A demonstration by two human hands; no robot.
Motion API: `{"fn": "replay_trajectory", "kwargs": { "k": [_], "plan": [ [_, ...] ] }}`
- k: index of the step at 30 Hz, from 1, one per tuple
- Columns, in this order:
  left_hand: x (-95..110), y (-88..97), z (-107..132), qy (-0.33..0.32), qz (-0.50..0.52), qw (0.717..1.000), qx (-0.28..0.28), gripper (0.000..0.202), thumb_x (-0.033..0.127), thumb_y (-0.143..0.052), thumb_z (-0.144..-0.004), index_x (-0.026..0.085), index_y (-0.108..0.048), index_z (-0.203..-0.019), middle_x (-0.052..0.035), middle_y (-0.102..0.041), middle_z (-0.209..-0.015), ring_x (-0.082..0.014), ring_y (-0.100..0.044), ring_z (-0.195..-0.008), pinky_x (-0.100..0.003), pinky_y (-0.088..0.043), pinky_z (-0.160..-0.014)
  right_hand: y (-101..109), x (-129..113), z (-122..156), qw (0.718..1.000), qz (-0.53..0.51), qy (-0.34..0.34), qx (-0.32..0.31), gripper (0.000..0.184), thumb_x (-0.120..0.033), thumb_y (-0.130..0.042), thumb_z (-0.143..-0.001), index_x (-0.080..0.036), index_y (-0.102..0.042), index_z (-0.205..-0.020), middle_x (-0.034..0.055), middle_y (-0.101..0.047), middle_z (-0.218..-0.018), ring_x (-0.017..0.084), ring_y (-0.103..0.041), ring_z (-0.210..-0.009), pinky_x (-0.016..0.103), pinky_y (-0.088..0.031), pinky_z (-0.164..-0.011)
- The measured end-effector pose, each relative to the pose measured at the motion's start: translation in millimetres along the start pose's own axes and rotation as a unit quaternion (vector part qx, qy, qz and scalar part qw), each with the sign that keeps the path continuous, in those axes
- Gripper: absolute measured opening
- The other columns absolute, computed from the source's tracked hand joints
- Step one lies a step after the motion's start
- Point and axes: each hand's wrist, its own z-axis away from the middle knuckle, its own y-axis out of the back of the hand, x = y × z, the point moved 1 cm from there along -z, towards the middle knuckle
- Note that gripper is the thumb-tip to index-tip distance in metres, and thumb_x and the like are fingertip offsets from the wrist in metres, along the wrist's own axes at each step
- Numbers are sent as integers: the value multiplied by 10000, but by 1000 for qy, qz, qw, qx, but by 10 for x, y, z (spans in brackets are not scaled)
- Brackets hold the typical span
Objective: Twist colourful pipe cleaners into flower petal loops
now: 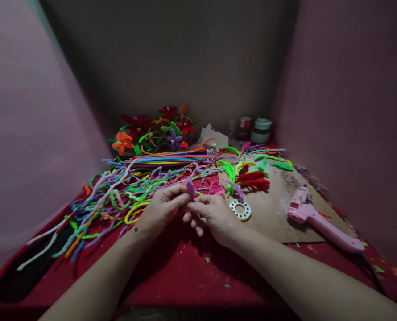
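Note:
Between my hands is a purple pipe-cleaner petal (190, 189), held up over the red cloth. The fingers of my left hand (165, 203) pinch it from the left. My right hand (213, 214) meets it from the right, thumb and forefinger closed at its lower end, the other fingers curled below. Just behind the right hand lies a pink pipe-cleaner piece (216, 188). Close to that hand's right are a purple pipe-cleaner leaf shape (236, 190) and a round metal disc with holes (240, 209).
Loose coloured pipe cleaners (113, 200) spread over the left side. Finished pipe-cleaner flowers (175, 139) stand at the back. On the right, a pink glue gun (325, 225) lies across a cardboard sheet (272, 218). Red petals (254, 180) sit on the board; a lidded jar (261, 130) stands behind.

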Motion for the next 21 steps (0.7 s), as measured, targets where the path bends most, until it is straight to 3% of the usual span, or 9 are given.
{"fn": "replay_trajectory", "kwargs": {
  "k": [3,7,10,14,17,21],
  "plan": [
    [124,32,-77,-47,-84,993,71,174,321,-540,-781,156,-593,-779,18,-557,-627,-72,-447,-508,-182,-355,-486,-25,-12,49,994,85,-19,-63,177,-292,-561,-686,-158,-524,-576,-13,-569,-514,60,-418,-343,158,-311,-279],
    [249,-137,-275,-106,-216,971,-2,161,289,-543,-774,157,-626,-816,16,-582,-631,-84,-482,-537,-184,-377,-520,-51,31,108,962,210,-25,-173,178,-280,-568,-683,-159,-543,-555,-18,-540,-493,63,-431,-371,144,-304,-295],
    [231,-363,-477,-172,-358,916,-50,182,252,-497,-808,173,-658,-834,-7,-637,-708,-116,-560,-648,-204,-412,-609,-40,98,104,944,261,-22,-201,151,-295,-570,-686,-164,-561,-613,-23,-537,-511,67,-446,-394,143,-323,-319],
    [165,-538,-706,-274,-460,843,-59,203,188,-484,-814,220,-656,-916,-36,-646,-942,-146,-595,-813,-242,-440,-706,-2,147,63,939,277,-7,-204,167,-314,-561,-703,-153,-575,-661,-19,-545,-536,66,-451,-393,156,-352,-351],
    [202,-456,-745,-304,-448,840,-31,189,167,-501,-803,204,-654,-908,-50,-635,-960,-148,-595,-849,-243,-451,-739,20,122,50,942,283,22,-179,176,-302,-543,-724,-140,-588,-671,-18,-543,-540,60,-440,-393,157,-338,-361],
    [326,-84,-577,-294,-431,853,17,171,224,-505,-807,169,-666,-823,-38,-652,-811,-127,-594,-721,-222,-448,-671,10,76,80,939,308,58,-145,162,-268,-538,-731,-134,-601,-665,-23,-539,-526,56,-445,-420,152,-323,-392]
  ]
}}
